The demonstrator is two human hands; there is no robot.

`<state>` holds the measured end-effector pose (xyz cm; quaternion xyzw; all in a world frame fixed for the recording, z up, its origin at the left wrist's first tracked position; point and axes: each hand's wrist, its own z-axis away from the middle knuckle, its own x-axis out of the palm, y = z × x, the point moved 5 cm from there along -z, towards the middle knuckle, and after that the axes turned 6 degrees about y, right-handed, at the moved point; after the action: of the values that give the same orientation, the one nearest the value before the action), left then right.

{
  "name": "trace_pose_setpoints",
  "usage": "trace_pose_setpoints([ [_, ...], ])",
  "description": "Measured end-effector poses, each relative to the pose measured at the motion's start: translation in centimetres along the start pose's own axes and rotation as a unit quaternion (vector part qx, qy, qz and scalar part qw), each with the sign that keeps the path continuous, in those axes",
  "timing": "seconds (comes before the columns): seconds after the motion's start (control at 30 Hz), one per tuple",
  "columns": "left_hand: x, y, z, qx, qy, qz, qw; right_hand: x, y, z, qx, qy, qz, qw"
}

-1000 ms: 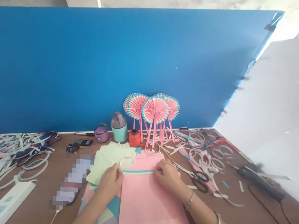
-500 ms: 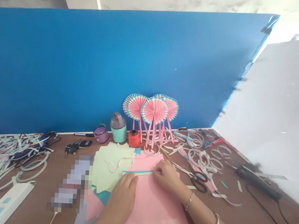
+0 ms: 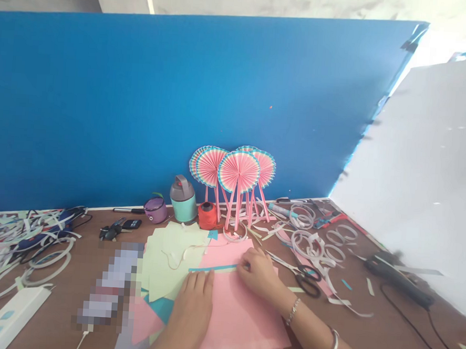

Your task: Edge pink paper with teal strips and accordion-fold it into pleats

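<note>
A sheet of pink paper (image 3: 243, 317) lies in front of me, with a blue and cream strip (image 3: 219, 269) along its top edge. My left hand (image 3: 193, 304) rests flat on the sheet's left side, fingers stretched just below the strip. At the strip's right end my right hand (image 3: 256, 271) is closed, its curled fingers on the paper's edge; the fingertips are hidden. Pale green sheets (image 3: 168, 260) lie to the left, partly under the left hand. Black-handled scissors (image 3: 307, 279) are just right of my right hand.
Pink pleated paper fans (image 3: 239, 172) lean on the blue partition (image 3: 142, 111). Near them stand a teal and grey container (image 3: 183, 205), a purple pot (image 3: 155, 210) and a red object (image 3: 207, 216). Tape rings (image 3: 307, 245), a glue gun (image 3: 400, 279), a power strip (image 3: 11, 316) and paper scraps surround the sheets.
My left hand has flattened slightly, its fingers stretching forward against the strip. My right hand stays at the strip's right end. The whole view has shifted a little.
</note>
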<state>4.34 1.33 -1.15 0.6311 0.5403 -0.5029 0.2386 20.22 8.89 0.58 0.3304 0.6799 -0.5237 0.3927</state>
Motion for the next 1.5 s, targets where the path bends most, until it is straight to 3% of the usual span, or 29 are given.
trace_pose_setpoints([
  [0.2,-0.3,0.4,-0.3,0.012,-0.026,0.021,0.999,-0.1,-0.2,0.1,0.003,-0.006,0.010,1.000],
  [0.77,-0.5,0.1,-0.4,-0.040,-0.058,0.092,0.993,0.2,-0.1,-0.1,0.004,0.011,0.011,1.000],
  [1.03,-1.0,0.2,-0.6,-0.026,-0.063,0.079,0.995,0.6,0.2,0.0,0.002,0.011,0.030,0.999],
  [1.23,-0.7,0.1,-0.4,-0.045,-0.076,0.091,0.992,0.1,0.4,0.0,0.012,0.042,0.058,0.997],
  [1.5,-1.0,0.0,-0.6,-0.051,-0.108,0.118,0.986,-0.3,1.6,-0.1,0.049,0.000,0.065,0.997],
])
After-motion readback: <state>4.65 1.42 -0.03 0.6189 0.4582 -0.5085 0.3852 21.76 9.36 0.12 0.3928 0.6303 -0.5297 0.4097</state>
